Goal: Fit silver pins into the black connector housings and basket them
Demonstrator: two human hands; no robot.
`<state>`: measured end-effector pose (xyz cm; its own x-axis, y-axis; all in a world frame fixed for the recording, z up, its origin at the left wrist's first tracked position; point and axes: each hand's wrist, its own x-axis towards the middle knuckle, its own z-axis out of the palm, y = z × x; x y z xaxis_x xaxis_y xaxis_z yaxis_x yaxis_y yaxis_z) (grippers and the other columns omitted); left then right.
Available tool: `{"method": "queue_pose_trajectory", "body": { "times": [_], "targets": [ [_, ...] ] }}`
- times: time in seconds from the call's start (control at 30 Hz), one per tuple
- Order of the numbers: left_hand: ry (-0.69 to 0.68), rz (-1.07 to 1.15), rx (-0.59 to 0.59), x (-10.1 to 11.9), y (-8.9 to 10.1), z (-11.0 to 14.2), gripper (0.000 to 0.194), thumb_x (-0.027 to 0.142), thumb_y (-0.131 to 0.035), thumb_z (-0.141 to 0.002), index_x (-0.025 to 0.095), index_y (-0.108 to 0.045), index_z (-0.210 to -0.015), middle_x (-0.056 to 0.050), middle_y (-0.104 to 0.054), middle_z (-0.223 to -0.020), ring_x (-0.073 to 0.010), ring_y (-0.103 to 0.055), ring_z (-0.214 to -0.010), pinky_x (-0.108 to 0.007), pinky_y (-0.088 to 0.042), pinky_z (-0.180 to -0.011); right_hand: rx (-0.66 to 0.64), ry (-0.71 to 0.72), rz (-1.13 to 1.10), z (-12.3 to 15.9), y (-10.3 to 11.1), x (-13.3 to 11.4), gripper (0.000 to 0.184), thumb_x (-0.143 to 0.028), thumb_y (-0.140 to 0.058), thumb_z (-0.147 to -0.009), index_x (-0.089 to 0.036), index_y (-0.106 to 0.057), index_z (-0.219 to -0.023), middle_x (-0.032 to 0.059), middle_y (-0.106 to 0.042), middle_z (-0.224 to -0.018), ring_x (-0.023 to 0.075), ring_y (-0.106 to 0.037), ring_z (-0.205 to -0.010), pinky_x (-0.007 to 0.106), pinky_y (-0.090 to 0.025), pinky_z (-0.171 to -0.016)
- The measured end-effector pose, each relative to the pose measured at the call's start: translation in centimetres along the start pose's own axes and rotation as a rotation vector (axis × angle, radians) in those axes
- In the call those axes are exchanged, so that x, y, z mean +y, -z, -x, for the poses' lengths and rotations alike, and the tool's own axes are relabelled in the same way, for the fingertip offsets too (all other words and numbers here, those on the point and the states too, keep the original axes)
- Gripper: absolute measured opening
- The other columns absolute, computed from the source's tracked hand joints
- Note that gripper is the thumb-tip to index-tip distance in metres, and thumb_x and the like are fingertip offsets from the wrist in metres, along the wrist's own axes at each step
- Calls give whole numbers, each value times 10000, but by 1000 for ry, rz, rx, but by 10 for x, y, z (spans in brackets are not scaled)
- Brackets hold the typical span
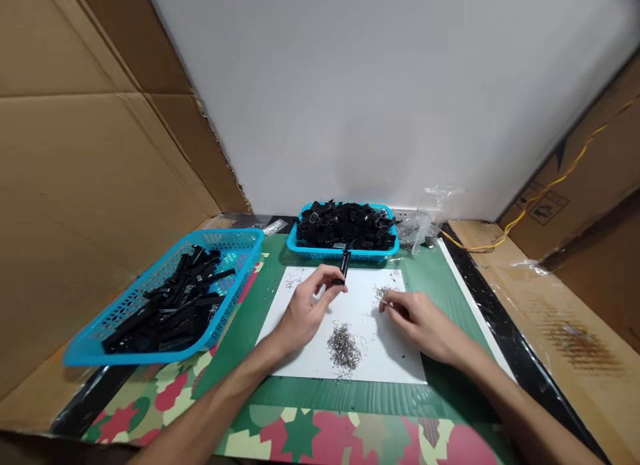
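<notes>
Between thumb and fingers, my left hand [306, 306] pinches a slim black plastic part [345, 265], which points up toward the far basket. My right hand [417, 322] has its fingertips pressed together at a small pile of tiny metal pieces [383, 293]; whatever they grip is too small to make out. A larger heap of shiny, wire-like metal pieces [344, 348] lies between the hands on a white sheet [310, 358]. More such pieces are scattered at the sheet's far left corner [295, 277].
At the left, a blue basket [240, 238] holds several long black parts [185, 298]. Behind the sheet stands another blue basket [345, 254], heaped with small black pieces [350, 225]. Clear plastic bags [417, 232] lie at the back right, near a yellow cable [510, 226]. Cardboard [90, 118] flanks the table.
</notes>
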<state>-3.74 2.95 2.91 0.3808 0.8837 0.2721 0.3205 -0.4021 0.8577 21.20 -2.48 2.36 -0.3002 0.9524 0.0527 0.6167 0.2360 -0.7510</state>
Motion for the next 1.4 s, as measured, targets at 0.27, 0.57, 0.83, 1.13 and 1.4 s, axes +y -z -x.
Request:
{"method": "queue_pose_trajectory", "body": {
  "times": [0.27,0.57,0.83,1.13,1.4],
  "targets": [
    [-200,-76,344,8,47,-83,206,376,-627,-974,186,-618,-1053,-41,-710,-943,-176,-647,-905,-276,-451,-797,-136,-29,31,2,0,4,135,-276,-625,-939,-211,-704,-1028,-35,-583,-659,148,-511,-620,251,-314,-592],
    [-202,-295,205,2,55,-166,261,386,-603,-946,173,-736,-1014,-24,-720,-802,-167,-616,-741,-292,-458,-759,-127,-22,19,-1,-5,9,145,-314,-573,-994,-232,-692,-1007,-14,-652,-739,152,-531,-671,257,-323,-635],
    [-193,-414,201,-11,50,-177,246,387,-671,-907,190,-809,-960,-55,-734,-965,-159,-532,-727,-302,-445,-743,-146,-18,7,0,-2,8,142,-304,-579,-990,-233,-694,-1034,-22,-643,-731,145,-526,-669,250,-317,-638],
    [-158,-476,171,-5,55,-165,316,388,-553,-982,207,-806,-1037,-66,-762,-1033,-206,-634,-896,-350,-456,-903,-153,-12,18,0,-1,7,147,-315,-570,-998,-231,-689,-1023,-25,-632,-720,144,-511,-665,249,-309,-632],
    [14,-560,255,-5,98,-144,349,339,-512,-918,173,-791,-1046,-91,-762,-1024,-213,-635,-841,-326,-491,-796,-165,9,13,0,-1,10,144,-310,-572,-992,-239,-682,-1050,-35,-602,-702,146,-505,-652,258,-295,-611]
  ]
}}
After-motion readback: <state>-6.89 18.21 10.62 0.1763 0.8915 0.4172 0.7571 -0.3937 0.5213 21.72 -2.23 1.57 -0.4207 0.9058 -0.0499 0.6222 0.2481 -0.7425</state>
